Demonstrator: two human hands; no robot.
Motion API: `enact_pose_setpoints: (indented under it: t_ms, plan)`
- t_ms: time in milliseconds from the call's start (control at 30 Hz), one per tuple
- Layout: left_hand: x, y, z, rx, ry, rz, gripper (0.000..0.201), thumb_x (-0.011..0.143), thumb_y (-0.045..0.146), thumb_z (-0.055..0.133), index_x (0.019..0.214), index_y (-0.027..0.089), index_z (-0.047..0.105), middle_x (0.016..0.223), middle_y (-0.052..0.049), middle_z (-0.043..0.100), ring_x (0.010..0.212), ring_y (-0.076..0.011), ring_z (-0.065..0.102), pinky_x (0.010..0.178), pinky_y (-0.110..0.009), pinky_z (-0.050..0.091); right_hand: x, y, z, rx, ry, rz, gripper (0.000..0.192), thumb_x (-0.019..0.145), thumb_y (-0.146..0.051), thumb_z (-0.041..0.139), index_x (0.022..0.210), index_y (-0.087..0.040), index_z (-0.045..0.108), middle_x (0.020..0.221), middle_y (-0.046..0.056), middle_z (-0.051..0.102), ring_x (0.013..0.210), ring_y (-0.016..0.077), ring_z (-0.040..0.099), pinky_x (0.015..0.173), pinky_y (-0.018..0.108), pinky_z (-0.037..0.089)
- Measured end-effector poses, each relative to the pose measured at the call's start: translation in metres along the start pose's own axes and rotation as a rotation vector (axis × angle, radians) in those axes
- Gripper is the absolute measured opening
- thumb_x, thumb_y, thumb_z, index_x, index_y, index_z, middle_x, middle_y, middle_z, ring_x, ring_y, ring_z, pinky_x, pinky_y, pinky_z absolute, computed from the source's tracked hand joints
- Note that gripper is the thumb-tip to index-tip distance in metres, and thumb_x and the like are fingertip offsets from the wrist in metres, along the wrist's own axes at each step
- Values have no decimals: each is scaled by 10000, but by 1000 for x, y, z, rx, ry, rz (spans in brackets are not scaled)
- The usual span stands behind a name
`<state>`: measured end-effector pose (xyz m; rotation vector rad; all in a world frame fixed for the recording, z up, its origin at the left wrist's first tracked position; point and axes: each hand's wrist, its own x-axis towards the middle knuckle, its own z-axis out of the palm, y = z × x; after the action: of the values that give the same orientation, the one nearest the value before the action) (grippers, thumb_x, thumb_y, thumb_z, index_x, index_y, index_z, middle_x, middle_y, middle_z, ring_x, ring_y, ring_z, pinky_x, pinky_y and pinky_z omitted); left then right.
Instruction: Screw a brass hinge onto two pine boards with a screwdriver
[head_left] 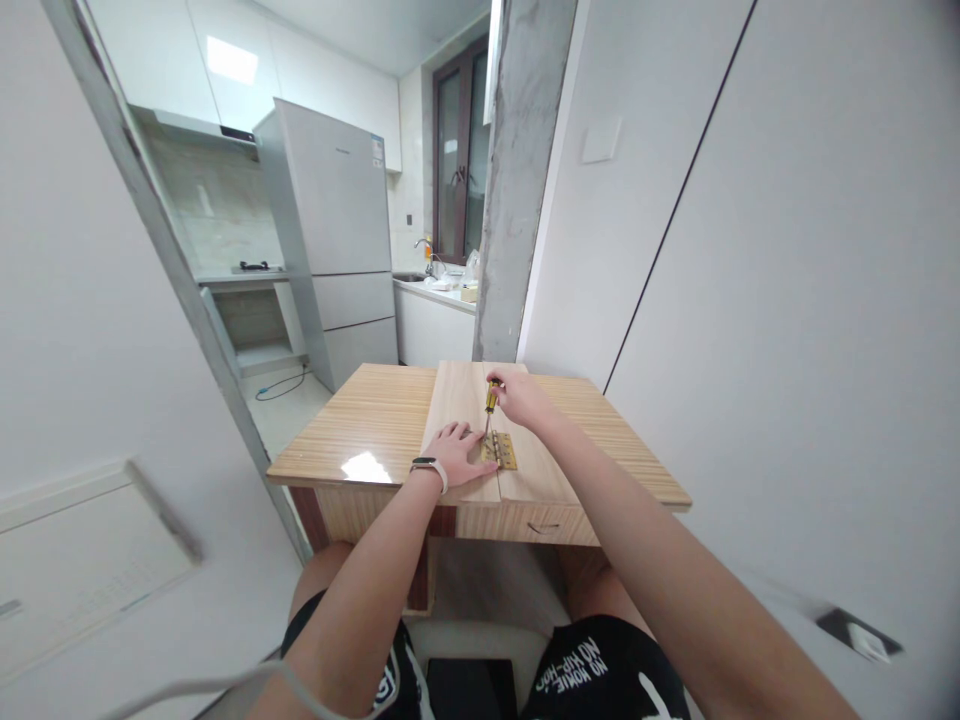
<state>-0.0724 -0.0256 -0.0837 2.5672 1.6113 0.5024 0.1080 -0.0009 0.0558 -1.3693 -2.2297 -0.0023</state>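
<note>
Two pale wooden boards (459, 400) lie side by side on the desk, with a brass-coloured hinge (507, 452) across their seam. My right hand (521, 397) grips the yellow-and-black handle of a screwdriver (491, 397). The screwdriver stands nearly upright, its tip down at the hinge's left leaf; whether a screw sits under the tip is too small to tell. Spread flat on the left board, my left hand (454, 455) has its fingers apart, and the thumb and forefinger reach the hinge's left edge. A band with a dark face is on the left wrist.
The boards rest on a wood-grain desk (367, 420) with a drawer (540, 524) in front. A white wall (750, 300) stands close on the right. Beyond the desk are a grey fridge (337, 200) and a kitchen counter (435, 292). A pale cable (225, 684) crosses the lower left.
</note>
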Motion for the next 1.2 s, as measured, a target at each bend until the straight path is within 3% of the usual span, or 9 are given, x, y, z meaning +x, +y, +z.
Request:
enact_pose_setpoints:
  t_ms: [167, 300, 533, 767, 1200]
  plan:
    - [0, 0, -1, 2, -7, -5, 912, 774, 920, 381, 1497, 368, 452, 1579, -67, 392, 1455, -380, 305, 1182, -543, 267, 1, -7, 1, -92, 30, 59, 180, 967, -278, 608, 1084, -178, 701, 1047, 97, 751, 974, 202, 677, 866, 263, 440]
    - [0, 2, -2, -4, -12, -7, 917, 772, 927, 373, 1497, 370, 448, 1578, -66, 393, 1463, -375, 296, 1187, -539, 259, 0, -10, -1, -115, 34, 72, 241, 970, -386, 608, 1026, -179, 717, 1006, 97, 752, 940, 204, 675, 845, 267, 441]
    - [-1, 4, -5, -9, -20, -8, 906, 777, 913, 400, 1494, 360, 454, 1577, -71, 395, 1462, -373, 299, 1192, -542, 244, -5, -9, 1, -2, 91, 4, 233, 958, -239, 620, 1176, -209, 694, 1102, 71, 748, 981, 183, 681, 903, 267, 450]
    - [-1, 5, -5, -6, -11, -8, 908, 776, 913, 400, 1494, 359, 455, 1568, -75, 401, 1458, -368, 309, 1194, -535, 251, -6, -1, 3, 80, 47, 28, 304, 961, -137, 555, 1224, -210, 689, 1074, 68, 756, 964, 166, 698, 923, 256, 460]
    - [-2, 6, -6, 2, -4, -3, 907, 780, 916, 382, 1481, 348, 469, 1561, -80, 409, 1444, -367, 328, 1186, -531, 263, -3, -6, 1, -22, 91, 65, 148, 924, -286, 644, 1020, -189, 702, 966, 70, 747, 867, 181, 662, 799, 258, 445]
